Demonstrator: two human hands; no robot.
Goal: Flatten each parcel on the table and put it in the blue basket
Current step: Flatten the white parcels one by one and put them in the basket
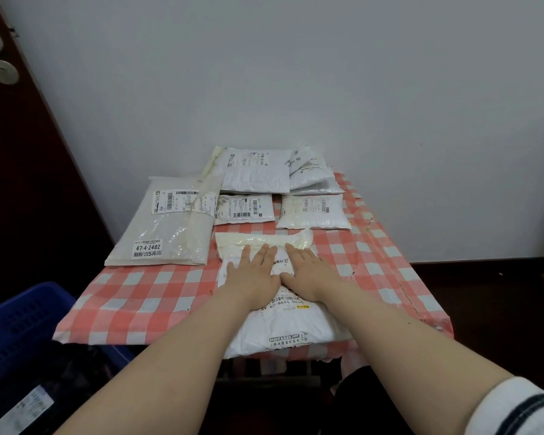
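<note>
Left hand (252,274) and right hand (308,271) press a white parcel (283,324) on the bench (145,293).
Fingers (266,255) straight and flat; other parcels (255,174) behind, blue basket (23,312) at left.

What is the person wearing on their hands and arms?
Nothing on the hands: the left hand and the right hand have no gloves, rings or watch showing. Both forearms are uncovered too. High up the right arm there is a white sleeve with dark stripes. No sleeve shows on the left arm.
</note>
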